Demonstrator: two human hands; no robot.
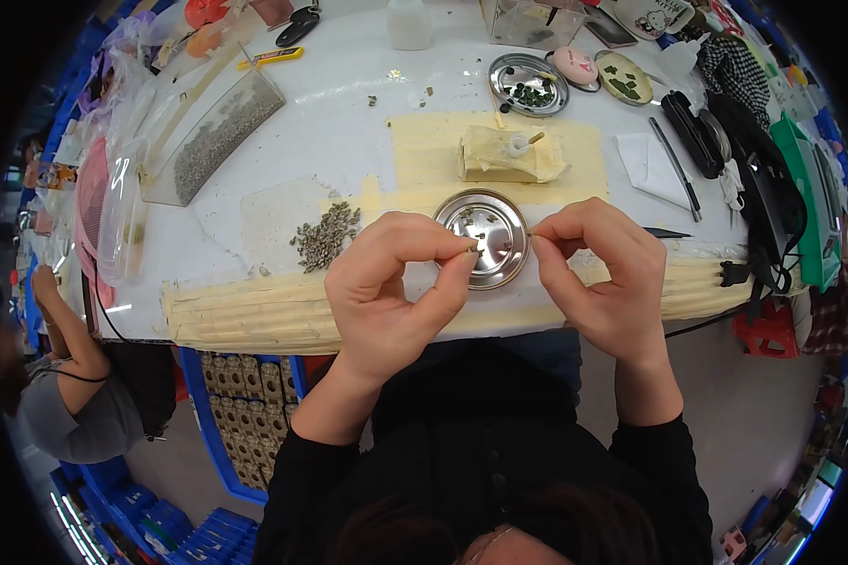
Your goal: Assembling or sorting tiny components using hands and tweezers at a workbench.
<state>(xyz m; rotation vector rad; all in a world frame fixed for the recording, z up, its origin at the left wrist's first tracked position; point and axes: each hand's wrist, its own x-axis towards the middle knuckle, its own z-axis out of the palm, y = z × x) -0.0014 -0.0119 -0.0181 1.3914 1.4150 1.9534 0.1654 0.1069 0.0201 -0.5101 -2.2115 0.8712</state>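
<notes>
My left hand [396, 282] is raised over the near part of the table, thumb and forefinger pinched on a tiny piece too small to name. Opposite it, my right hand [609, 273] also pinches at the fingertips; a tiny bit seems to show there, but I cannot make out what it is. Between and beyond my fingertips sits a round shiny metal dish [518, 221] with a few small dark pieces inside. To the left of my left hand lies a heap of small grey-brown metal parts [326, 235] on the table.
Past the dish stands a tape-covered block [499, 158] with a small stick. A clear bin of grey granules [219, 141] is at the left, a metal plate of dark green pieces [528, 85] at the back. Tweezers [667, 232] lie at right. Another person [75, 395] sits far left.
</notes>
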